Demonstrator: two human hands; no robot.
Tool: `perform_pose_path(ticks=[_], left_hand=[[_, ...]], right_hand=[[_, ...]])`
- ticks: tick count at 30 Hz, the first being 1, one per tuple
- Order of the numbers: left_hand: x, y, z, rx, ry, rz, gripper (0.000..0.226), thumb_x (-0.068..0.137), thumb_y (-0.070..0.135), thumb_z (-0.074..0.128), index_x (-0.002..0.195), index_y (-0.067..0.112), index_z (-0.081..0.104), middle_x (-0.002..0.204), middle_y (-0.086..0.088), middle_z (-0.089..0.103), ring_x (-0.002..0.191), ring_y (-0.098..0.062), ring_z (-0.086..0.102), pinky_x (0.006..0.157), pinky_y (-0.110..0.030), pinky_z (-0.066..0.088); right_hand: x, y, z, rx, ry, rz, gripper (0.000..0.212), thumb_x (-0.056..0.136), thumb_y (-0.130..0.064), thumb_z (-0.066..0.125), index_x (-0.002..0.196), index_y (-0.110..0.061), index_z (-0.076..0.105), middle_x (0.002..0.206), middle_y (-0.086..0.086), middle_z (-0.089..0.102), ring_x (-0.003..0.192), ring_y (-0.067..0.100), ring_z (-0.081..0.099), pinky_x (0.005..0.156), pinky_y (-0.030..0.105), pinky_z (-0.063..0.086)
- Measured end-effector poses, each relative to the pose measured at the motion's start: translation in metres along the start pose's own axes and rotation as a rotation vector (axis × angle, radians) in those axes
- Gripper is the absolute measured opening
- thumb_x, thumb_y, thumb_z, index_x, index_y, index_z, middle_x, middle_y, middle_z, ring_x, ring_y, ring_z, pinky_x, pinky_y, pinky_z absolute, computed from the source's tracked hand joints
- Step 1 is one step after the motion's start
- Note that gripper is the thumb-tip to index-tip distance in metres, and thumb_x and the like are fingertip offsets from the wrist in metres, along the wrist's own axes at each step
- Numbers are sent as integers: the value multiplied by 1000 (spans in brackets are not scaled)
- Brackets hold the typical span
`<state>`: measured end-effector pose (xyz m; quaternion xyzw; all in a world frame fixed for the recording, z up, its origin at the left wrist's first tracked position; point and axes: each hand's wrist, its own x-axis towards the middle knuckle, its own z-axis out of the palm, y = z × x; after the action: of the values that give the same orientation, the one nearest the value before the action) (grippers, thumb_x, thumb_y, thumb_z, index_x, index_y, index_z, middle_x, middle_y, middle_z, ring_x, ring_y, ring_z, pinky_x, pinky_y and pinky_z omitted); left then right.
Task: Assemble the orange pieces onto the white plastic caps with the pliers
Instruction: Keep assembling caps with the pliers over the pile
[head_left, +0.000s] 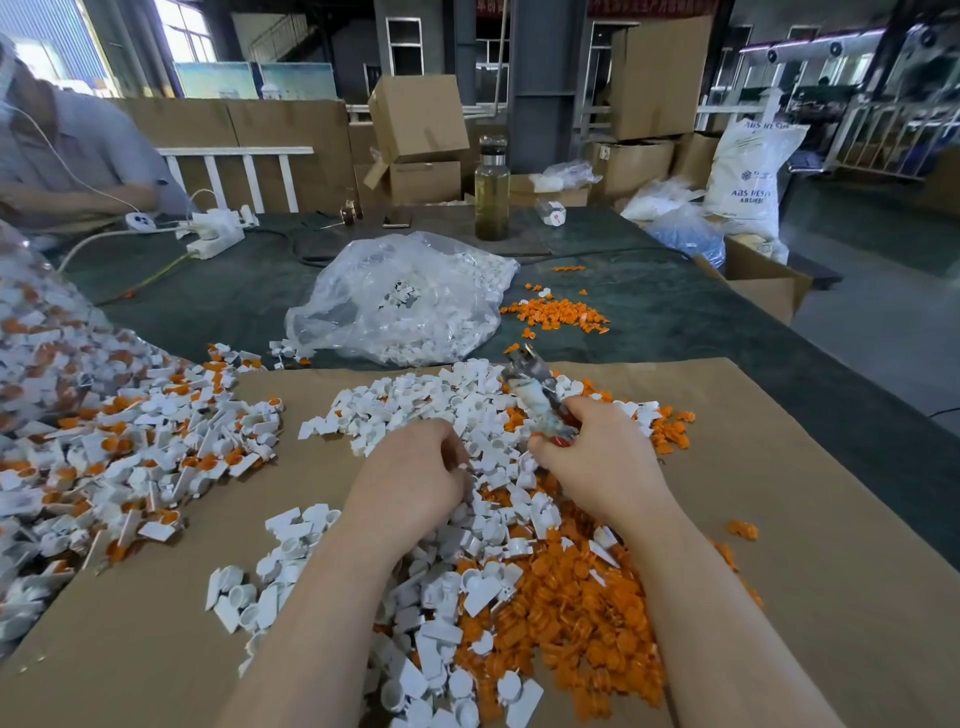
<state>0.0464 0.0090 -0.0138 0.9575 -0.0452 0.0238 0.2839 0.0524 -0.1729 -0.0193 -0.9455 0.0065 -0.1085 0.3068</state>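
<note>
Loose white plastic caps (415, 410) lie heaped on a brown cardboard sheet (810, 519), mixed with a mound of orange pieces (582, 608) near my forearms. My right hand (597, 462) grips the handles of the pliers (540, 395), whose metal jaws point up and away over the caps. My left hand (415, 473) has its fingers curled down into the caps beside the right hand; whatever it pinches is hidden by the fingers.
A pile of caps fitted with orange pieces (130, 457) lies at the left. A clear bag of white caps (405, 301), a small orange heap (556, 312), a bottle (491, 192) and a power strip (213, 234) are farther back. Another person (67, 150) sits at far left.
</note>
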Motion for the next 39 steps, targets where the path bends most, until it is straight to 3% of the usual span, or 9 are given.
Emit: perform_pose_path(ticks=[5, 9, 18, 22, 26, 28, 31, 35, 39], left_hand=[[0, 5, -5, -443, 106, -23, 15, 93, 24, 67, 89, 39, 68, 81, 12, 69, 73, -4, 67, 60, -18, 45], [-1, 11, -9, -921, 70, -55, 20, 90, 14, 71, 86, 32, 78, 77, 7, 74, 72, -10, 71, 71, -18, 55], [-1, 18, -11, -1291, -15, -166, 21, 80, 9, 74, 101, 7, 74, 79, -8, 75, 75, -15, 73, 67, -20, 57], [-2, 19, -15, -1336, -37, -168, 46, 59, 14, 79, 103, 3, 71, 86, -12, 77, 82, -18, 75, 70, -21, 58], [-2, 22, -14, -1197, 47, -244, 15, 74, 30, 79, 75, 15, 80, 73, -2, 74, 62, -11, 68, 57, -19, 55], [-2, 24, -11, -1152, 103, -285, 19, 75, 34, 80, 67, 17, 78, 70, 1, 73, 58, -9, 65, 52, -18, 53], [-3, 28, -9, -1190, 192, -284, 11, 75, 25, 83, 71, 16, 78, 76, -3, 77, 63, -12, 70, 57, -20, 57], [-5, 36, -8, -1293, 207, -291, 9, 80, 11, 79, 85, 4, 76, 74, -8, 75, 64, -15, 72, 59, -22, 58], [-8, 42, -7, -1320, 186, -274, 9, 82, 4, 76, 89, 1, 72, 71, -9, 75, 68, -17, 74, 61, -24, 59]], right_hand=[[-4, -2, -6, 316, 14, 11, 16, 87, -31, 69, 80, -18, 63, 71, -2, 62, 64, 13, 55, 55, 28, 41], [-5, -7, -10, 551, 2, 35, 21, 86, -23, 70, 87, -3, 66, 72, 19, 55, 63, 14, 46, 61, 32, 39], [-7, -10, -11, 682, 7, 14, 11, 89, -22, 69, 84, -12, 68, 91, 24, 66, 74, 23, 58, 70, 34, 47], [-6, -9, -10, 699, 29, 15, 13, 90, -25, 69, 83, -14, 69, 87, 18, 68, 84, 30, 63, 74, 38, 52], [-5, -10, -10, 721, 49, -7, 12, 90, -25, 69, 79, -20, 69, 80, 5, 70, 76, 19, 63, 67, 23, 49], [-6, -12, -9, 745, 61, -30, 11, 91, -23, 68, 80, -21, 68, 79, 5, 71, 76, 19, 63, 64, 17, 48], [-7, -14, -7, 766, 79, -66, 7, 91, -21, 68, 84, -21, 67, 78, 4, 72, 75, 17, 64, 62, 13, 47], [-9, -18, -4, 732, 139, -122, 14, 90, -25, 69, 88, -12, 65, 79, 14, 66, 63, 16, 52, 61, 31, 45], [-9, -20, -1, 679, 203, -173, 13, 91, -24, 69, 87, -13, 63, 57, -11, 54, 51, 3, 45, 49, 16, 35]])
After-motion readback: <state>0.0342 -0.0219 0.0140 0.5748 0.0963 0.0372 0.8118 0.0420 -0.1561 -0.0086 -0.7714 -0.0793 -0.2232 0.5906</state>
